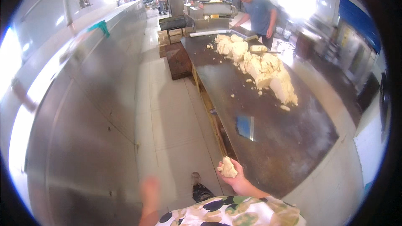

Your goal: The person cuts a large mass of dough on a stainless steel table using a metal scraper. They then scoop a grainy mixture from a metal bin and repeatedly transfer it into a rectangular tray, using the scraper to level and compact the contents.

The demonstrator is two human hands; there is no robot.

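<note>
My right hand (234, 175) is cupped around a lump of pale dough (227, 167) beside the near left edge of the dark worktable (276, 150). My left hand (150, 190) hangs low by the steel-fronted units on the left, smeared by motion, so its fingers are unclear. A long, crumbly mound of dough (266, 75) lies along the right side of the tabletop, with loose bits around it. A blue scraper with a metal edge (243, 127) lies flat nearer me.
A person in a blue-grey shirt (257, 12) stands at the table's far right end. A steel counter (83, 113) runs along the left, beside a tiled aisle (159, 100). Brown boxes (178, 62), machinery (209, 10) and another person (160, 0) are farther back.
</note>
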